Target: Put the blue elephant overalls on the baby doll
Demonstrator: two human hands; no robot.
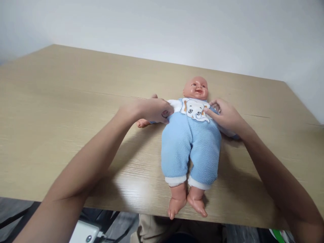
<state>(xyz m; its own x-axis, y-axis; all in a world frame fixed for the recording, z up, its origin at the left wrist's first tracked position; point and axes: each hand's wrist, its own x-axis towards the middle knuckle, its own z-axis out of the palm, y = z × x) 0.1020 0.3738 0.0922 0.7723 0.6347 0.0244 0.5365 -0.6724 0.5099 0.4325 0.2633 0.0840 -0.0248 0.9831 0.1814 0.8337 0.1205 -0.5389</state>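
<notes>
Doll lies flat on its back, centre-right of frame, on the light wood surface. Head points to the far edge, bare feet reach the near edge with the toes just over it. It wears a blue fleece romper with white cuffs at the ankles. A white elephant bib sits on the chest just under the chin.

Left hand comes in from lower left and sits at the doll's shoulder on the left side of the frame. Fingers are curled narrow, closed on the romper's white sleeve fabric there. The doll's bare hand pokes out just below that wrist, resting on the surface.

Right hand comes in from lower right and sits at the opposite shoulder. Fingers are narrow, pinched on romper fabric, with the thumb tip touching the bib's edge. The doll's arm on that side is hidden under the hand.

Both forearms stretch across the near half of the surface, one on each side of the doll's legs. The legs are close together, ankles nearly touching.

Plain pale wall fills the top of the frame. Below the near edge, bottom left, is a white device; too little of it shows to tell what it is. Khaki trousers at bottom centre.
</notes>
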